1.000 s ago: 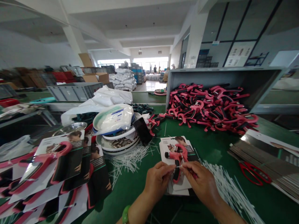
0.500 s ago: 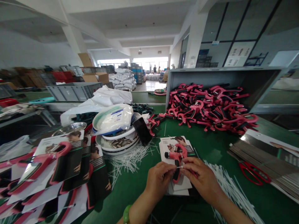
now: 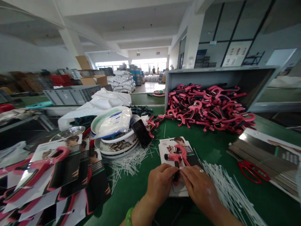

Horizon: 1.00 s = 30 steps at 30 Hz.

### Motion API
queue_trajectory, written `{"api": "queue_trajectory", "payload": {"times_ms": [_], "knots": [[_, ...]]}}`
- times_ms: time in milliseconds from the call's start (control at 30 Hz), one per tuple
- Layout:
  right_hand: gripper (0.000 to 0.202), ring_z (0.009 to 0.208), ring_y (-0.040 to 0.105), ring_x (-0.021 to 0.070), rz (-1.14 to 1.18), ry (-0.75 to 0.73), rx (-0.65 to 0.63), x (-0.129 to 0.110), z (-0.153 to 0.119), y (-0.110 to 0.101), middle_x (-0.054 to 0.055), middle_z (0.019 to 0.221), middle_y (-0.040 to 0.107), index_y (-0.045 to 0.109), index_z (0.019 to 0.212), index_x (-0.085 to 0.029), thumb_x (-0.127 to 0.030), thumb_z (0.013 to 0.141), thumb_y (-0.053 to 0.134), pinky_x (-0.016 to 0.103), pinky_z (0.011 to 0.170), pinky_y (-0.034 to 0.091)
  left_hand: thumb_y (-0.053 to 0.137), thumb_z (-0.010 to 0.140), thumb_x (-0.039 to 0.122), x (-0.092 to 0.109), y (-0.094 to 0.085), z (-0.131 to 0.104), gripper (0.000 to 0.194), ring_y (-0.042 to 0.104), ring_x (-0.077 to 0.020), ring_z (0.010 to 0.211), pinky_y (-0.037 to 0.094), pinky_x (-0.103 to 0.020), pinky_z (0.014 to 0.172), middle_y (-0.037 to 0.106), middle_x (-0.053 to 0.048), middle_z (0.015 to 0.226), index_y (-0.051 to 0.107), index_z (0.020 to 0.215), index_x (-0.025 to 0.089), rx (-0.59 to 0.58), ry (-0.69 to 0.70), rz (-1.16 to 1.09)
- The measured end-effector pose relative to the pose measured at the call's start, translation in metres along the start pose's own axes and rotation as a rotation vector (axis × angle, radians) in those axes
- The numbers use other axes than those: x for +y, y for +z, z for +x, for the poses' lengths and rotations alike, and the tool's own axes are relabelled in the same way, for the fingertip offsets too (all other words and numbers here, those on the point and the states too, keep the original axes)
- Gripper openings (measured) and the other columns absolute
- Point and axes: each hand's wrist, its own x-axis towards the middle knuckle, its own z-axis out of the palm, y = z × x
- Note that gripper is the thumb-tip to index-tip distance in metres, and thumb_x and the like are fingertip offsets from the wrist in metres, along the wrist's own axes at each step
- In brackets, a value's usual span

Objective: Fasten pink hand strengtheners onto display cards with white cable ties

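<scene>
A pink-and-black hand grip exerciser (image 3: 182, 151) lies on a printed backing card (image 3: 164, 146) on the green table in front of me. My left hand (image 3: 160, 179) is closed, its thumb and fingers pinching by the exerciser's black handle. Close against it, my right hand (image 3: 198, 182) pinches at the same spot. Between the two sets of fingertips shows a small bit of a white cable tie (image 3: 180, 168), looped at the handle; the fingers cover most of it. More cards are stacked underneath.
Loose cable ties (image 3: 231, 188) lie to the right, beside red-handled scissors (image 3: 254, 171) and stacked cards (image 3: 268, 157). Behind, a tipped grey crate (image 3: 225, 69) spills many exercisers. Carded exercisers (image 3: 37, 169) pile up at left, near stacked bowls (image 3: 117, 150) and a phone (image 3: 141, 133).
My right hand has turned over more and come closer to the left, with the fingertips now meeting at the handle. Less of the white cable tie shows. The view has shifted slightly.
</scene>
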Motion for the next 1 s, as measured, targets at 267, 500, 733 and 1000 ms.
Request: {"api": "queue_trajectory", "payload": {"times_ms": [267,500,733,1000], "knots": [[0.024,0.071,0.062,0.0204,-0.085,-0.016,0.007,-0.007,0.001,0.001,0.008,0.077,0.069,0.065,0.087,-0.014,-0.013,0.090,0.041,0.034,0.068,0.046,0.049,0.087,0.013,0.001,0.009,0.005,0.021,0.065,-0.0113,0.065,0.051,-0.018,0.060,0.070,-0.004,0.076,0.070,0.088,0.018,0.032,-0.034,-0.098],[0.028,0.080,0.062,0.0219,0.027,-0.023,-0.174,-0.003,0.005,-0.012,0.009,0.089,0.069,0.066,0.094,-0.017,-0.011,0.085,0.039,0.035,0.069,0.050,0.057,0.086,0.025,-0.002,0.008,0.005,0.014,0.065,-0.0128,0.069,0.051,-0.021,0.065,0.071,-0.004,0.076,0.069,0.092,0.019,-0.020,-0.075,-0.219],[0.023,0.083,0.064,0.0180,0.313,0.138,-0.228,0.013,0.007,-0.022,0.007,0.092,0.069,0.064,0.103,-0.020,-0.021,0.089,0.046,0.031,0.073,0.053,0.060,0.083,0.023,0.011,0.008,0.009,0.011,0.060,-0.0120,0.064,0.046,-0.020,0.059,0.067,-0.003,0.073,0.070,0.085,0.019,-0.066,-0.134,-0.193],[0.022,0.070,0.059,0.0145,0.374,-0.002,-0.119,0.026,0.014,-0.017,0.002,0.073,0.065,0.061,0.080,-0.021,-0.020,0.092,0.043,0.026,0.064,0.048,0.060,0.081,0.019,0.013,0.007,0.011,0.010,0.061,-0.0145,0.076,0.047,-0.023,0.067,0.066,-0.004,0.082,0.069,0.084,0.020,-0.107,-0.156,-0.267]]}}
